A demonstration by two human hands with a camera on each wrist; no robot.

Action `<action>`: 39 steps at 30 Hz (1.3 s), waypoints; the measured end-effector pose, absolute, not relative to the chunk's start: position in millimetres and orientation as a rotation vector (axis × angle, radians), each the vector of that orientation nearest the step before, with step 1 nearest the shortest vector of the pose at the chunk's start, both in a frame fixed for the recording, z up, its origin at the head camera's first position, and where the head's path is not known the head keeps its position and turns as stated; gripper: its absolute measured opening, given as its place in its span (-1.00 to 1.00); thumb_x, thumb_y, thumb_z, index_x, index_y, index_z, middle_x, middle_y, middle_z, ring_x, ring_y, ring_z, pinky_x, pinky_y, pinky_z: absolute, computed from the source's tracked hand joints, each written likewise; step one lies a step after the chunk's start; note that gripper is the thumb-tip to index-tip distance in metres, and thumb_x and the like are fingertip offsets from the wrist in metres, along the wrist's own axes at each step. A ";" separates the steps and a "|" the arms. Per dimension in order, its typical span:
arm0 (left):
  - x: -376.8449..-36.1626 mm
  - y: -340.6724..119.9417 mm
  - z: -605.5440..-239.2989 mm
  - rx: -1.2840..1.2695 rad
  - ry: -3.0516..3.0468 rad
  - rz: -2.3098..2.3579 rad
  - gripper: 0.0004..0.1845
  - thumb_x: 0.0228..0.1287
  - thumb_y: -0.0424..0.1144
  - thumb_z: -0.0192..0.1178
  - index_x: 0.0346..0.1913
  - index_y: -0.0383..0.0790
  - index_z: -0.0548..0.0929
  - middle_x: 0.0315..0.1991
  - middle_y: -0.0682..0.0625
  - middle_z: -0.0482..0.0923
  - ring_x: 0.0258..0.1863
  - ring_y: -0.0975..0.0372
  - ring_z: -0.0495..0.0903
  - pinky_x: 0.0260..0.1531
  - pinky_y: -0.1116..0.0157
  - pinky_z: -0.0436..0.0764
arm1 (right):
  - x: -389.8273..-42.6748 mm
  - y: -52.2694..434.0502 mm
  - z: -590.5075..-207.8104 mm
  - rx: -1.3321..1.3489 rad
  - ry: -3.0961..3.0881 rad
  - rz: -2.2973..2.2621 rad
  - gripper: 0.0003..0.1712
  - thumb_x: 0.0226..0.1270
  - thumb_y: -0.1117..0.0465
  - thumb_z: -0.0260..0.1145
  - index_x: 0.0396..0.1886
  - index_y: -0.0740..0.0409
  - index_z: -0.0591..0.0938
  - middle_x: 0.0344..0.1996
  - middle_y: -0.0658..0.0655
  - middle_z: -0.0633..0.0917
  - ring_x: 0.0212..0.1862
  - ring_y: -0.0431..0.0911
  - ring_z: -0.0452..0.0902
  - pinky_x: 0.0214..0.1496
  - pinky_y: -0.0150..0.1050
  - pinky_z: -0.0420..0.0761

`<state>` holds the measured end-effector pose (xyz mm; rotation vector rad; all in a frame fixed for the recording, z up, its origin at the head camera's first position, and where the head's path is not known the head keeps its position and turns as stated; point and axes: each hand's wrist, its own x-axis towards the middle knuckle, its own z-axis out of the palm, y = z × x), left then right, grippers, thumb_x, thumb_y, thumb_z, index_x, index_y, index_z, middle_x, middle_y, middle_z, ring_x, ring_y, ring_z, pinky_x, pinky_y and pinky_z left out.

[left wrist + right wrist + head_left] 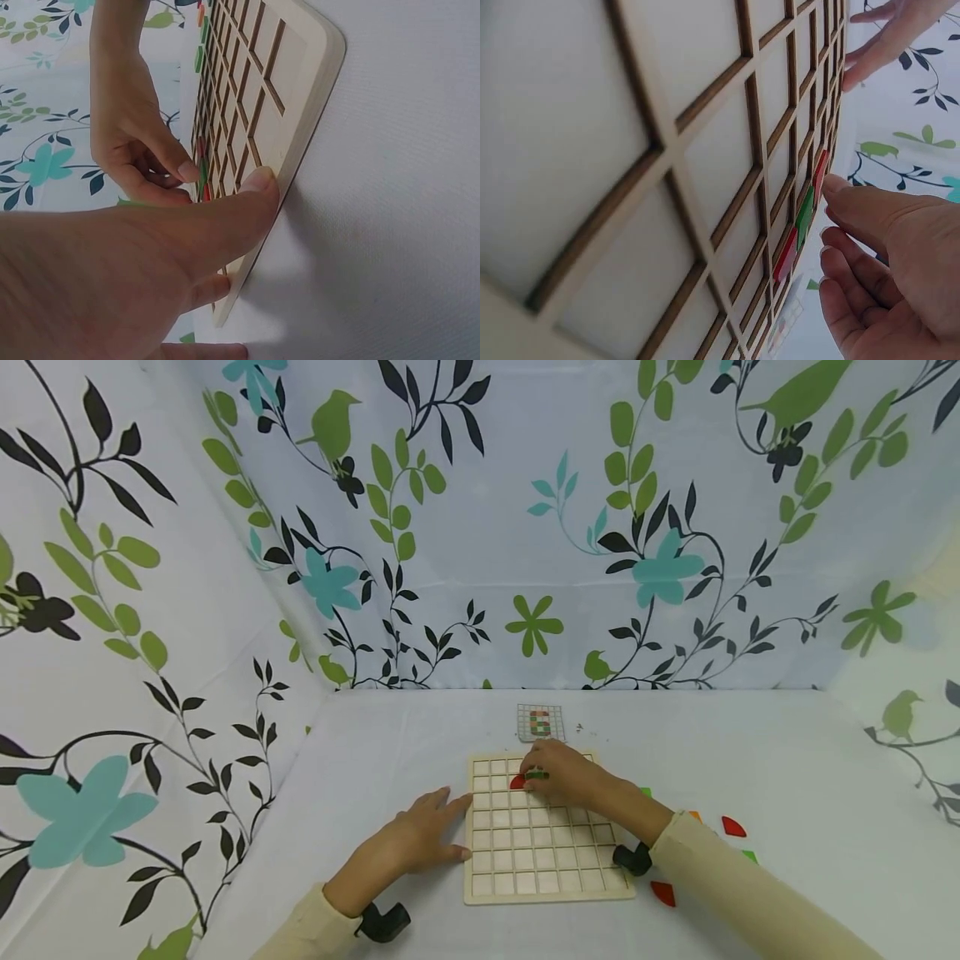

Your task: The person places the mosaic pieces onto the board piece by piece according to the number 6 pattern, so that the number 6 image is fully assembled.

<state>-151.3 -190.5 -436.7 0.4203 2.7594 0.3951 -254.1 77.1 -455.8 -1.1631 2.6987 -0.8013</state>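
While steadying the board [527,862] with left grip [424,837] spread along its edge, held right grip [564,773] half-curled at the red piece [517,782] in its far rows; could not tell whether pinched; judged level, square seating necessary.

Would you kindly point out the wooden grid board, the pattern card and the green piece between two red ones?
Wooden grid board [546,860]: head view, bare square.
Pattern card [540,722]: head view, coloured pattern.
Green piece [804,217]: right wrist view, face.
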 end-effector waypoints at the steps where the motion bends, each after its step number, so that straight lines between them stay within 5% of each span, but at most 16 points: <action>1: -151.4 -190.6 -436.8 0.415 2.759 0.397 -0.14 0.21 0.14 0.39 0.51 -0.05 0.33 0.48 -0.27 0.18 0.43 -0.18 0.18 0.15 -0.36 0.31 | -254.7 79.0 -455.4 -1.173 2.703 -0.795 -0.78 0.31 0.19 0.45 -0.07 0.11 0.74 -0.13 0.01 0.64 0.00 -0.08 0.52 0.03 -0.15 0.56; 29: -150.9 -191.5 -442.3 0.463 2.785 0.359 -0.15 0.23 0.14 0.37 0.51 -0.08 0.33 0.46 -0.28 0.20 0.43 -0.18 0.20 0.14 -0.36 0.33 | -249.9 199.1 -443.7 -0.836 2.806 -1.049 -0.67 0.39 0.17 0.40 0.10 0.15 0.68 -0.08 -0.04 0.64 0.01 -0.04 0.57 0.08 0.01 0.59; 39: -150.1 -191.0 -439.9 0.452 2.781 0.359 -0.14 0.23 0.14 0.37 0.51 -0.07 0.32 0.46 -0.29 0.20 0.43 -0.18 0.19 0.14 -0.36 0.32 | -236.5 237.8 -450.9 -0.632 2.794 -1.081 -0.57 0.41 0.05 0.37 0.16 0.16 0.65 0.05 0.09 0.65 0.09 0.04 0.53 0.14 0.07 0.55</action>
